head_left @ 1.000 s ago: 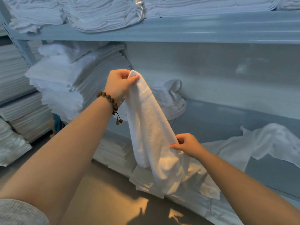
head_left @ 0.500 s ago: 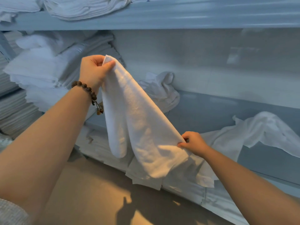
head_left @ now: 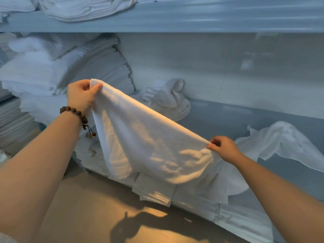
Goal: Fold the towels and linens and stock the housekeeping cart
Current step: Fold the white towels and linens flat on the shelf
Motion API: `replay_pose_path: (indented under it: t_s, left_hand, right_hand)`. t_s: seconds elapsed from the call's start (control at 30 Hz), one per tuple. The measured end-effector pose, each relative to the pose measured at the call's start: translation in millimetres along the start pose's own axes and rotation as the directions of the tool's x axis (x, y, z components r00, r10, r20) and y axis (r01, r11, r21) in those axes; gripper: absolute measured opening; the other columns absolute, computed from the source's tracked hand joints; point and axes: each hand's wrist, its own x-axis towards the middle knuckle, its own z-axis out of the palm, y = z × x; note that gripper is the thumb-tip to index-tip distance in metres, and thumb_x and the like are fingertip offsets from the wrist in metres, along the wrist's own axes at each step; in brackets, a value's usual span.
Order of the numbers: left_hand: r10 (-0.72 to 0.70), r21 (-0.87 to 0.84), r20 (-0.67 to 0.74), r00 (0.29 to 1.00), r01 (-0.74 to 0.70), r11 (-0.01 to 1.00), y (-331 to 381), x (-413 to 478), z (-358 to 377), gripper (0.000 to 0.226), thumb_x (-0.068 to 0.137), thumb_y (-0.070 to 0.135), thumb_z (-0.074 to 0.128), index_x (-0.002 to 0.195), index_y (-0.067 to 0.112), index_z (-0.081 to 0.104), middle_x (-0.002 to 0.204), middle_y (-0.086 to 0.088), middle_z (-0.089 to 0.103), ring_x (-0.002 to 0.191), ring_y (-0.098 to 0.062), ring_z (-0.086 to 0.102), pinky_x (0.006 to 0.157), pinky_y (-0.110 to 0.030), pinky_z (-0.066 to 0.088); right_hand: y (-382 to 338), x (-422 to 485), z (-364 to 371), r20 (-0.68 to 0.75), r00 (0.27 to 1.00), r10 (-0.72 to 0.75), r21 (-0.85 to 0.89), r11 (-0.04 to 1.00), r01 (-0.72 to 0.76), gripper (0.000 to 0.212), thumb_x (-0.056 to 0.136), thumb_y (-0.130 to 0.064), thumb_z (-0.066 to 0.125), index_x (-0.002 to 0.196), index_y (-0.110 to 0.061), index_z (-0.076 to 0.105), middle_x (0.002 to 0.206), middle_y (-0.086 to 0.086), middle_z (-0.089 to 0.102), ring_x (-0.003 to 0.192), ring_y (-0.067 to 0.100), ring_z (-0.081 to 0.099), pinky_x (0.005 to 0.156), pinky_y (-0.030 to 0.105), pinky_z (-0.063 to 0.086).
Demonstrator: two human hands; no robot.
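Shelf rack (head_left: 210,20): pale, 2 boards in view, fills the top & right; more folded white linen lies on the upper board.
Floor (head_left: 78,216): tan, bottom left, w/ a warm light patch & dark shadows.
Folded stack (head_left: 91,67): tall pile of white linens, left end of the mid board, behind the L hand.
Towel (head_left: 149,146): white, held up in the air in front of the rack, top edge stretched taut betw. both hands, sloping down from upper left to lower right; the rest hangs in loose folds.
Loose sheet (head_left: 280,142): white, rumpled, on the mid board, just beyond the R hand.
Crumpled towel (head_left: 168,99): white, bunched on the mid board, behind the held towel.
L hand (head_left: 82,97): raised, fingers curled, thumb & fingers pinching the towel's upper corner.
R hand (head_left: 222,148): lower, fingertips pinching the other corner.
Bead bracelet (head_left: 75,111): dark beads, on the L wrist, tassel dangling.
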Motion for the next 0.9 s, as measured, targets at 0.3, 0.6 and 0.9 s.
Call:
replay_pose_path:
  t_s: [0.3, 0.6, 0.9]
  left_hand:
    - [-0.083, 0.046, -0.040, 0.996, 0.085, 0.995, -30.3, 3.8, -20.7, 0.026, 0.078, 0.043, 0.065, 0.073, 0.017, 0.067, 0.076, -0.001, 0.057, 0.071, -0.016, 0.051, 0.068, -0.034, 0.044]
    - [-0.195, -0.018, -0.130, 0.972, 0.194, 0.981, -43.5, -0.1, -38.1, 0.011, 0.080, 0.040, 0.068, 0.072, 0.033, 0.071, 0.075, 0.008, 0.064, 0.073, -0.014, 0.059, 0.068, -0.033, 0.051]
    - [-0.234, -0.048, -0.185, 0.954, 0.229, 0.972, -48.5, 0.9, -48.3, 0.015, 0.074, 0.043, 0.068, 0.071, 0.029, 0.069, 0.068, 0.010, 0.061, 0.066, -0.011, 0.055, 0.065, -0.032, 0.047]
  right_hand:
    - [2.0, 15.4, -37.3, 0.001, 0.998, -0.064, 0.078, 0.995, 0.064, 0.013, 0.082, -0.016, 0.074, 0.074, -0.009, 0.066, 0.069, 0.003, 0.058, 0.068, 0.017, 0.051, 0.063, 0.030, 0.036]
    - [-15.0, 21.1, -69.4, -0.020, 1.000, 0.003, 0.569, 0.822, 0.009, 0.009, 0.085, -0.009, 0.066, 0.079, -0.004, 0.060, 0.079, 0.014, 0.059, 0.074, 0.022, 0.056, 0.070, 0.029, 0.048]
    - [-25.1, 28.7, -85.3, -0.023, 0.997, 0.072, 0.703, 0.710, -0.035, 0.017, 0.085, 0.001, 0.063, 0.101, -0.004, 0.061, 0.084, 0.005, 0.069, 0.075, 0.011, 0.068, 0.076, 0.019, 0.056]
